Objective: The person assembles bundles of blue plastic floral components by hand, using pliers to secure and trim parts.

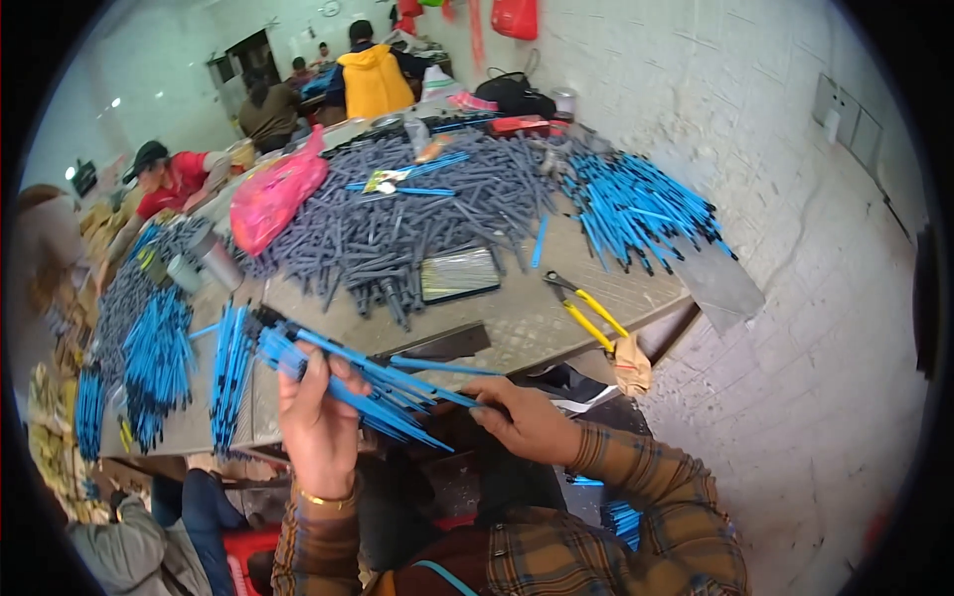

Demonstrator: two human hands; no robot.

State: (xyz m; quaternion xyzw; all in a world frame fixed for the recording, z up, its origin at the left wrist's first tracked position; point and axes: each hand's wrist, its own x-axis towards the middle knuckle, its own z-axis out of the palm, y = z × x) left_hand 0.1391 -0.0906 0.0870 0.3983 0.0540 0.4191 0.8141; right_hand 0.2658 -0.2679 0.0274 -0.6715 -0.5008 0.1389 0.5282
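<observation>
My left hand [316, 422] is closed around a bundle of blue pens [363, 382] that fans out to the right, just above the table's near edge. My right hand [524, 417] pinches the tips of those pens at the bundle's right end. Both forearms wear plaid sleeves, and the left wrist carries a thin bangle.
The grey table [527, 313] carries a big heap of grey pen barrels [417, 214], blue pens at the right [636, 209] and left [159, 363], yellow-handled pliers [586, 308], a dark flat tray [459, 273] and a pink bag [273, 194]. Other people sit at the left and far end.
</observation>
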